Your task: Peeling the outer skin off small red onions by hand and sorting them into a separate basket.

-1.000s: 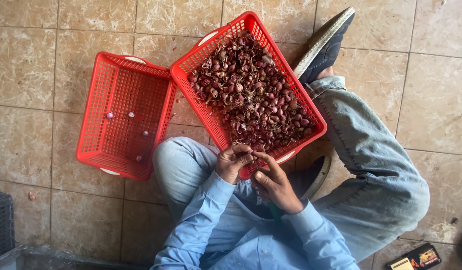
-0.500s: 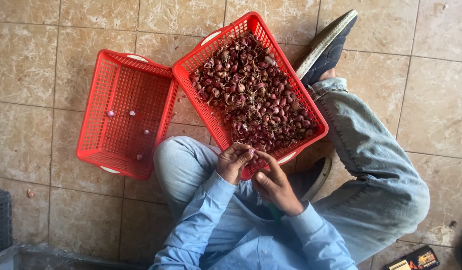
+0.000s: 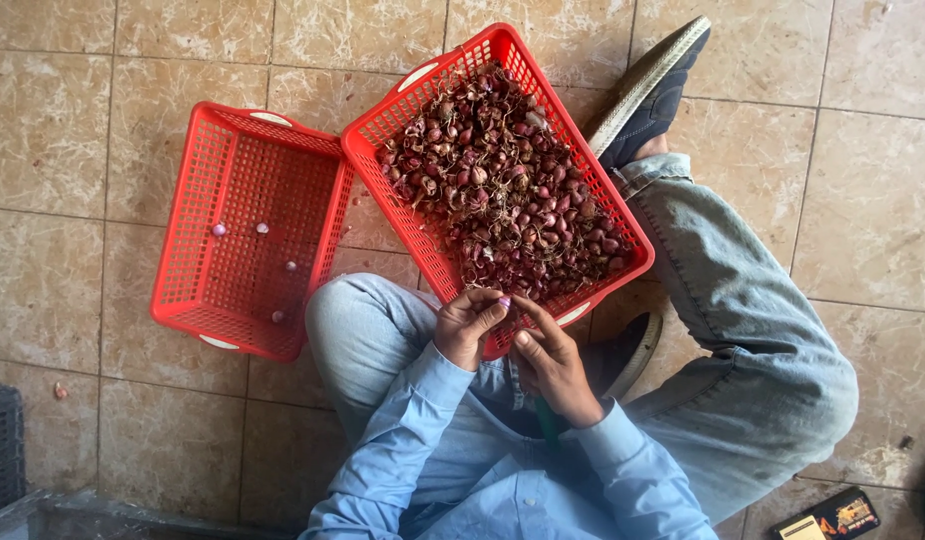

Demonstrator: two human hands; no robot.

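Peeling is being carried out, it seems: a small shallot [image 3: 504, 301] is being pinched in the fingertips of the left hand [image 3: 470, 325], while the right hand [image 3: 555, 362] is being closed around a green-handled tool [image 3: 549, 425], at the near rim of the full red basket [image 3: 403, 218] on the floor. Dropping it among the few peeled bulbs [image 3: 254, 258] in the near-empty basket [image 3: 187, 210] is judged to be coming, calling for a leftward reach.

One head-worn camera looked straight down, fairly close, above the full red basket [image 3: 413, 130] (no second view).
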